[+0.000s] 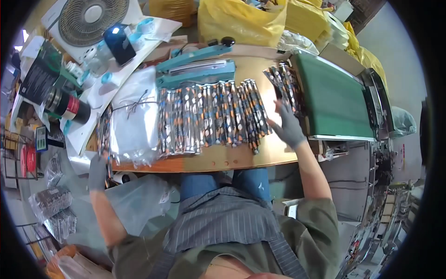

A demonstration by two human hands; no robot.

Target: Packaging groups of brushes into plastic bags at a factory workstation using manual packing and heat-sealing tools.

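Observation:
My left hand, in a grey glove, is at the table's front left edge beside long dark patterned strip packets. Its fingers are partly hidden, so I cannot see whether it grips them. My right hand, gloved in grey too, has its thumb and fingers apart over the right part of the table. Beyond its fingertips stands a small group of the same packets. A wide row of packets, orange, white and black, lies side by side across the middle. Clear plastic bags lie to the left of that row.
A teal heat sealer sits behind the row. At right is a green conveyor belt. A white side table at left bears a dark flask, bottles and a fan. Yellow bags stand at the back.

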